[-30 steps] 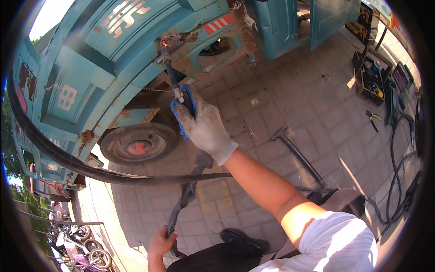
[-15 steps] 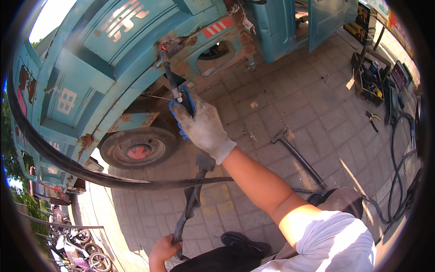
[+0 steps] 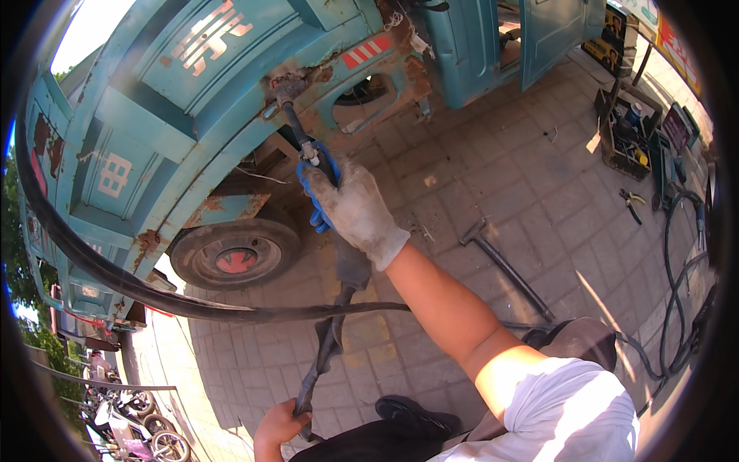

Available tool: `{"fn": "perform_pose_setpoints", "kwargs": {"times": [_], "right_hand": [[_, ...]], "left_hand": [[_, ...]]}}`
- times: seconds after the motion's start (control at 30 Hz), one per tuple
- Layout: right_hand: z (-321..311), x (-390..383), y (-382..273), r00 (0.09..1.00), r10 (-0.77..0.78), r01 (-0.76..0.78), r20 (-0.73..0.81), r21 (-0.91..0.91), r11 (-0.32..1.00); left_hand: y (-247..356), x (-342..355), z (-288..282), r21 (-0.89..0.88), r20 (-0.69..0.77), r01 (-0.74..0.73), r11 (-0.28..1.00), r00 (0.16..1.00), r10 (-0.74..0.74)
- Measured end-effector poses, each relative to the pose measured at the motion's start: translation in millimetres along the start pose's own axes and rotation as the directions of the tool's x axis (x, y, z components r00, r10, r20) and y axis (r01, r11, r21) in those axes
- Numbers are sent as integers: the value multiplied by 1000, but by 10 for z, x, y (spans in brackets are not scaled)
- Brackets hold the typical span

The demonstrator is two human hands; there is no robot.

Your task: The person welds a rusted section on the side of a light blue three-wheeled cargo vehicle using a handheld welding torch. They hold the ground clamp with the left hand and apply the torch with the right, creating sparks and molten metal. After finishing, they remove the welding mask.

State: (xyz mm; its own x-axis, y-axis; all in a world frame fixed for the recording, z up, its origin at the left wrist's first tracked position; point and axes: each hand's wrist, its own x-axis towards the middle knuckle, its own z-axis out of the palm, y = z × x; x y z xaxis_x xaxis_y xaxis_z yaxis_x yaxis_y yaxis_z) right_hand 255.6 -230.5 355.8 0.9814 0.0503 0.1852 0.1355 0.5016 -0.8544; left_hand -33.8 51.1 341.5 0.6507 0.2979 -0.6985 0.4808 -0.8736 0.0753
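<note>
My right hand (image 3: 346,200), in a grey glove with blue on the palm, is closed on a welding torch (image 3: 296,123). The torch tip rests at a rusty, ragged patch (image 3: 285,86) on the teal truck body (image 3: 138,108), with a faint red spot there. My bare left hand (image 3: 281,420), low in the view, is closed round a dark wrapped cable (image 3: 323,346) that runs up toward the torch. A thick black hose (image 3: 200,308) arcs across the left side and passes under my right forearm.
A wheel (image 3: 235,258) sits under the truck. An open teal door (image 3: 554,42) is at top right. A hammer-like bar (image 3: 508,273), pliers (image 3: 631,202), a toolbox (image 3: 623,135) and coiled cables (image 3: 670,308) lie on the paving. Several two-wheelers (image 3: 131,416) stand lower left.
The orange glow at the torch tip has dimmed. My right hand has shifted slightly to the right with the torch. My left hand has dropped a little with the cable.
</note>
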Motion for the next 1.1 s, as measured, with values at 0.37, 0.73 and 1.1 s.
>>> {"fn": "perform_pose_setpoints", "kwargs": {"times": [0.37,0.73,1.1], "right_hand": [[-9,48,-64,1000,-23,22,-10,-74,997],[17,78,-110,1000,-9,9,-3,-56,998],[36,95,-102,1000,7,-7,-6,-12,1000]], "left_hand": [[-100,66,57,-39,26,-25,999,999,26],[-209,89,104,-35,10,-41,999,999,42],[-126,40,80,-34,7,-32,999,999,32]]}}
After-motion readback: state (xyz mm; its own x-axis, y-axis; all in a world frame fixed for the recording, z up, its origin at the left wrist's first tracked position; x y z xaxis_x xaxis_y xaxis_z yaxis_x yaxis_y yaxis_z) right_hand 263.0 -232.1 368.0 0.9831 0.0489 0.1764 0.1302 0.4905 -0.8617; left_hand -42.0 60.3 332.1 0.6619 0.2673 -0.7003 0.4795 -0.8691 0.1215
